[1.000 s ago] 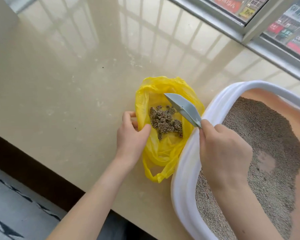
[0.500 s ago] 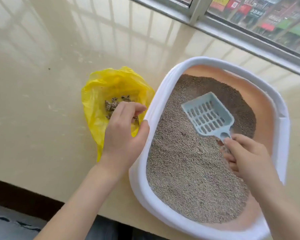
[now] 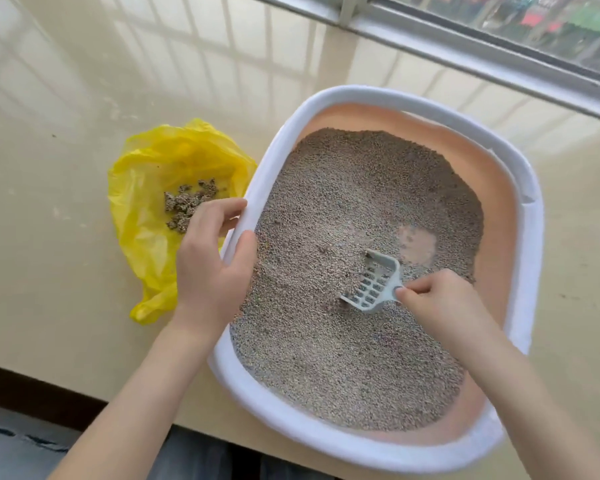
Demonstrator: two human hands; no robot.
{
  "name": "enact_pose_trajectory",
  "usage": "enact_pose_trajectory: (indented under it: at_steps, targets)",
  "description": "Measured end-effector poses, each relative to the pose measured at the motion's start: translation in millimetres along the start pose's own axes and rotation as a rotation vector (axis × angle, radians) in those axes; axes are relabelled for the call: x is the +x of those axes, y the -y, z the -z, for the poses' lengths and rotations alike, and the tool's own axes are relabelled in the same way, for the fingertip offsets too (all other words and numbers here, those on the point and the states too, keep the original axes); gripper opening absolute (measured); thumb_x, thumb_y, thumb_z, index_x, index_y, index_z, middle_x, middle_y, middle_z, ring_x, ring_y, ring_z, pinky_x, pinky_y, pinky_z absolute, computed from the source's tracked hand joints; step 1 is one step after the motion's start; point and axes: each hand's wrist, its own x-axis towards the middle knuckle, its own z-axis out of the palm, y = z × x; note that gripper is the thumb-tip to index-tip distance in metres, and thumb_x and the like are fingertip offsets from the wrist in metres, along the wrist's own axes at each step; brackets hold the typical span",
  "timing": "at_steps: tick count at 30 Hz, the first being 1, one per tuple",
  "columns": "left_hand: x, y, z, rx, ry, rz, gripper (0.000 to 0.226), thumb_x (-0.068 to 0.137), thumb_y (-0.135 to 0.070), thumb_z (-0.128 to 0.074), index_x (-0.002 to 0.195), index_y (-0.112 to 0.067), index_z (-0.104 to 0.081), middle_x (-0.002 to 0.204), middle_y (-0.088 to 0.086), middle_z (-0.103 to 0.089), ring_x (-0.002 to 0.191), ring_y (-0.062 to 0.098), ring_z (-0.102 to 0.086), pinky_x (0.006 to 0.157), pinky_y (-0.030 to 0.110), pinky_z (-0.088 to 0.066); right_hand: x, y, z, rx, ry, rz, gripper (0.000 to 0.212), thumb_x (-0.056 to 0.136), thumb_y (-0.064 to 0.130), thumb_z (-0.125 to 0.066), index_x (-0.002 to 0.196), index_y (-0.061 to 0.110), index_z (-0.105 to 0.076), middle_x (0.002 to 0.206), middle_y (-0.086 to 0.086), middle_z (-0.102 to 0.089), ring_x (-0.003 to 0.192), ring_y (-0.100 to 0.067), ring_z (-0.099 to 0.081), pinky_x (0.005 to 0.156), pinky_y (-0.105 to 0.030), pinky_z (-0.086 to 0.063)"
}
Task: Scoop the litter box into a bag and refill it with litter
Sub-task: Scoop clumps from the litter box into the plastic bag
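My left hand grips the box rim, right hand wrapped round the scoop dug into the litter. Bag of clumps sits just left of the box.

bag: yellow | litter box: white rim, peach inside | scoop: pale blue, slotted

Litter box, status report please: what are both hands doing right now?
Left hand grips litter box rim. Right hand holds scoop, dug into litter. Clumps in yellow bag. Nothing blocking.
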Motion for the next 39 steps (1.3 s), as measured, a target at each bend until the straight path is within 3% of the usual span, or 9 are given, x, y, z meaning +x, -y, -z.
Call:
enact_pose_trajectory:
  at_steps: [7,12,17,20,24,29,34,39]
  targets:
    - [0,1,0,0.028,-0.005,-0.022,0.032,0.081,-0.002,-0.049,0.111,-0.005,-0.061,0.106,0.002,-0.061,0.101,0.016,-0.059,0.09,0.027,-0.047,33,51,-38,0.341,0.023,0.171,0.021,0.092,0.032,-0.058,0.077,0.025,-0.072,0.035,0.009,-0.039,0.037,-0.011,-0.027,0.042,-0.024,-0.021]
    - [0,0,1,0.048,0.001,-0.043,0.031,0.082,-0.003,-0.05,0.11,-0.004,-0.061,0.105,0.004,-0.062,0.1,0.016,-0.059,0.089,0.027,-0.047,34,44,-63,0.757,0.064,0.178,0.015,0.09,0.034,-0.064,0.084,0.028,-0.077,0.05,0.001,-0.047,0.052,-0.016,-0.031,0.051,-0.028,-0.024]
    - [0,0,2,0.04,0.008,-0.044,0.029,0.084,-0.005,-0.05,0.111,-0.005,-0.061,0.105,0.003,-0.061,0.1,0.016,-0.059,0.088,0.029,-0.048,21,33,-62,0.927,0.121,0.162,0.022,0.091,0.025,-0.064,0.082,0.009,-0.076,0.049,0.002,-0.041,0.046,-0.011,-0.028,0.043,-0.019,-0.024]
    - [0,0,2,0.035,0.007,-0.042,0.029,0.083,-0.005,-0.05,0.11,-0.005,-0.061,0.105,0.003,-0.061,0.1,0.015,-0.059,0.088,0.028,-0.048,8,25,-51,0.969,0.06,0.105,0.017,0.089,0.024,-0.066,0.078,0.018,-0.078,0.049,0.004,-0.043,0.045,-0.009,-0.032,0.043,-0.018,-0.026]
    - [-1,-1,2,0.033,-0.003,-0.027,0.03,0.083,-0.006,-0.05,0.11,-0.006,-0.061,0.105,0.003,-0.062,0.1,0.016,-0.059,0.089,0.028,-0.048,-9,17,-39,0.935,-0.09,0.093,0.017,0.089,0.028,-0.066,0.079,0.023,-0.078,0.052,0.0,-0.044,0.052,-0.014,-0.033,0.051,-0.026,-0.027]
    - [-1,0,1,0.024,-0.003,-0.029,0.03,0.082,-0.005,-0.051,0.11,-0.006,-0.061,0.105,0.004,-0.062,0.1,0.018,-0.06,0.089,0.035,-0.05,-29,10,-33,0.87,-0.095,0.134,0.022,0.088,0.025,-0.067,0.077,0.007,-0.073,0.051,-0.005,-0.044,0.05,-0.013,-0.033,0.045,-0.023,-0.024]
    - [-2,0,1,0.026,-0.009,-0.022,0.031,0.082,-0.005,-0.051,0.111,-0.007,-0.062,0.106,0.005,-0.063,0.1,0.017,-0.06,0.09,0.035,-0.05,-40,9,-36,0.926,-0.078,0.068,0.016,0.087,0.028,-0.068,0.074,0.032,-0.077,0.049,0.0,-0.045,0.044,-0.01,-0.031,0.043,-0.02,-0.024]
    - [-1,3,0,0.029,-0.015,-0.018,0.032,0.08,-0.002,-0.052,0.11,-0.007,-0.062,0.106,0.004,-0.063,0.1,0.016,-0.06,0.09,0.037,-0.051,-48,10,-39,0.93,-0.117,0.045,0.017,0.087,0.028,-0.069,0.074,0.033,-0.078,0.046,0.004,-0.047,0.044,-0.009,-0.035,0.046,-0.021,-0.028]
